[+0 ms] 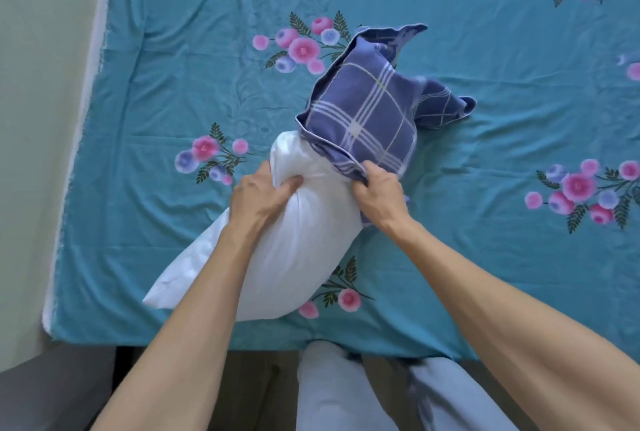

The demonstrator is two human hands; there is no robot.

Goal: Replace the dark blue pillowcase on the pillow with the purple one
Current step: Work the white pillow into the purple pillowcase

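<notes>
Teal and smooth, the bed sheet (pixel 485 139) stretches wall to wall across the bed, a thin, slightly sheeny cloth printed with sprays of pink and lilac flowers on dark feathery stems, and rumpled into soft creases near the middle. On it lies the pillow (pixel 277 257), a plump white bolster shape with a slick, satiny cover, running from the near left corner of the bed up toward the centre. Its far end is tucked inside the pillowcase (pixel 367 118), a soft woven cloth of dusky blue-violet crossed by pale plaid lines (whether one calls it dark blue or purple is hard to say from this light); the loose far part of the case flops in peaked folds onto the sheet, and its hemmed mouth is bunched around the pillow's upper third. The left hand (pixel 259 195) presses down on the bare white pillow, its grip closed, fingers and thumb sunk in so the filling puckers around them. The right hand (pixel 377 195) is just beside it, its grip pinched tight on the gathered edge of the pillowcase. Both forearms are bare. At the near edge of the bed stand pale blue trouser legs (pixel 332 392), and a plain pale wall (pixel 41 84) rises along the left.
</notes>
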